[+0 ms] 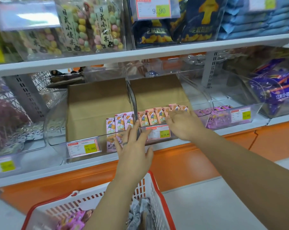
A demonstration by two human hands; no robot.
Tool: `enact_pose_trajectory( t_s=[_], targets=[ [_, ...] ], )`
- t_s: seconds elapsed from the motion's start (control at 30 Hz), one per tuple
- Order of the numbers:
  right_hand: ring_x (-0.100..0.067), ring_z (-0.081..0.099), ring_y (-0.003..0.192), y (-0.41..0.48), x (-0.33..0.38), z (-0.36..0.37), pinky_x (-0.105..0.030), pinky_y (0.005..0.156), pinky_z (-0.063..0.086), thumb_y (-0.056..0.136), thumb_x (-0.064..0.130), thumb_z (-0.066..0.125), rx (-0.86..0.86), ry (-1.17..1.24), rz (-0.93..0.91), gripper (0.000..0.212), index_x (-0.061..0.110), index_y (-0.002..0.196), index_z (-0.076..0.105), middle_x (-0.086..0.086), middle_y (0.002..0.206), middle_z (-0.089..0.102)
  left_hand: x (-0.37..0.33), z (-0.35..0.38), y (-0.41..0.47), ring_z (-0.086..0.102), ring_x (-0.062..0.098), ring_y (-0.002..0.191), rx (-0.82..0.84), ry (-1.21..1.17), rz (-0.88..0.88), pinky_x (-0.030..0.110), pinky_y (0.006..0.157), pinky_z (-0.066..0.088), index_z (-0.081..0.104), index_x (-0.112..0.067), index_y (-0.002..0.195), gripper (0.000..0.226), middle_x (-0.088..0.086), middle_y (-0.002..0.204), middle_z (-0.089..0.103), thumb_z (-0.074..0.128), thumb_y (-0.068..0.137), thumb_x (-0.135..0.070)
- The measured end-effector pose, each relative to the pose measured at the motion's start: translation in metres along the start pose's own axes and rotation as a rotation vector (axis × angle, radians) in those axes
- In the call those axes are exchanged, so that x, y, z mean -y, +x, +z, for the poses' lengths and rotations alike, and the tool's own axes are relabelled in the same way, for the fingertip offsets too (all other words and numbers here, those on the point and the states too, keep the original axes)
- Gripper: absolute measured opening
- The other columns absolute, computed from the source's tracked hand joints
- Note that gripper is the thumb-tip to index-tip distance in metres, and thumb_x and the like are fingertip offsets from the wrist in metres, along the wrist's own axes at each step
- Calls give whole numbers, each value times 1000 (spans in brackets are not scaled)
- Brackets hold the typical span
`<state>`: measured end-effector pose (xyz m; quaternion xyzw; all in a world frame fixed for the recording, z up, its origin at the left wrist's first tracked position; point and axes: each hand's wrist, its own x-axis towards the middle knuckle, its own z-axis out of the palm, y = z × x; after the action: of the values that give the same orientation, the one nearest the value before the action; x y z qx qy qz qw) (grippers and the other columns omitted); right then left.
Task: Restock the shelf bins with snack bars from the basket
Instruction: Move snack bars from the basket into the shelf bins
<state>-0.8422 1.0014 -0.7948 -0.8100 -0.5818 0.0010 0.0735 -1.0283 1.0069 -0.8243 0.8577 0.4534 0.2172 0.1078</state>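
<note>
Two hands are up at the clear bins, neither holding anything. The left hand [133, 143] has its fingers spread wide at the front edge, where the divider [132, 100] splits the left bin [57, 117] from the middle bin [198, 97]. The right hand [182, 125] is flat, fingers straight and close together, and seems to rest on the right end of the orange bars [151, 117]. These stand on end in one row along the front edge of the middle bin. The pink bars [119, 123] stand the same way in the front right corner of the left bin. Cardboard [97, 103] fills the space behind both rows. Stock left to shelve, pink packets [74, 219] and grey packets [138, 209], lies in the basket [155, 185] below, under the left forearm. Risks as I read them: the rows are thin and upright, so a sideways sweep by the flat hand could topple them in a chain, or tip some over the low front wall onto the floor. Spread fingers by the divider could snag it, or nudge pink bars among the orange ones. A dropped elbow could knock the basket; what carries it is out of view. The price tag [158, 132] on the front edge could be rubbed loose
</note>
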Motion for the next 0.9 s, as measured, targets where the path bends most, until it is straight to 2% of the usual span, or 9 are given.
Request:
enact_pose_trajectory(
  t_s=[0.1, 0.2, 0.27, 0.33, 0.5, 0.57, 0.63, 0.8, 0.9],
  targets=[
    [-20, 44, 124, -30, 11, 7, -42, 114, 17, 98, 34, 32, -245, 98, -116, 40, 18, 128, 53, 0, 127, 57, 8, -14, -4, 17, 10, 140, -19, -33, 81, 48, 117, 2, 38, -37, 139, 46, -14, 150, 28, 49, 95, -28],
    [-23, 52, 110, -65, 30, 12, -36, 95, 34, 91, 35, 37, -375, 261, -256, 41, 18, 117, 63, 0, 112, 65, 30, -33, -9, 49, 18, 122, -5, -60, 195, 43, 105, 36, 56, -26, 127, 37, -4, 130, 56, 56, 91, -19],
    [-22, 57, 97, -87, 45, 21, -32, 78, 39, 90, 40, 34, -330, 325, -327, 40, 20, 103, 67, 2, 99, 67, 51, -42, -22, 57, 20, 112, 64, -44, 181, 36, 96, 44, 62, -20, 122, 33, 0, 123, 62, 57, 90, -16],
    [-21, 60, 91, -100, 58, 35, -30, 67, 37, 95, 40, 37, -212, 318, -323, 34, 22, 97, 66, 4, 94, 68, 76, -48, -41, 60, 15, 108, 135, -37, 124, 30, 92, 46, 62, -19, 121, 31, -2, 122, 63, 55, 91, -15],
    [-15, 60, 82, -109, 68, 99, -27, 61, 35, 98, 34, 45, 89, 324, -281, 24, 23, 97, 66, 13, 80, 58, 146, -24, -93, 63, 15, 99, 233, -54, -58, 34, 86, 51, 62, -18, 120, 29, -2, 114, 66, 53, 93, -15],
    [-14, 60, 88, -110, 68, 125, -26, 68, 41, 99, 30, 45, 195, 350, -276, 25, 19, 103, 68, 8, 93, 67, 171, -6, -113, 63, 15, 100, 280, -44, -168, 31, 86, 50, 61, -21, 122, 29, -3, 116, 65, 49, 95, -17],
    [-16, 56, 102, -109, 68, 148, -27, 85, 41, 99, 28, 45, 247, 308, -288, 27, 19, 109, 67, 5, 109, 67, 195, 14, -130, 60, 15, 105, 353, 21, -234, 29, 90, 47, 58, -22, 126, 30, -3, 122, 61, 46, 98, -20],
    [-18, 45, 121, -104, 65, 191, -29, 102, 31, 99, 34, 42, 329, 150, -329, 29, 23, 118, 62, 1, 117, 61, 241, 57, -156, 59, 24, 101, 413, 104, -348, 36, 85, 48, 54, -17, 129, 33, 6, 131, 54, 42, 100, -25],
    [-16, 37, 128, -104, 67, 205, -32, 110, 26, 99, 35, 43, 312, 77, -339, 31, 24, 122, 60, 4, 124, 58, 253, 76, -161, 37, 24, 131, 431, 311, -345, 38, 104, 35, 42, -20, 140, 43, 4, 147, 34, 41, 98, -27]
  ],
)
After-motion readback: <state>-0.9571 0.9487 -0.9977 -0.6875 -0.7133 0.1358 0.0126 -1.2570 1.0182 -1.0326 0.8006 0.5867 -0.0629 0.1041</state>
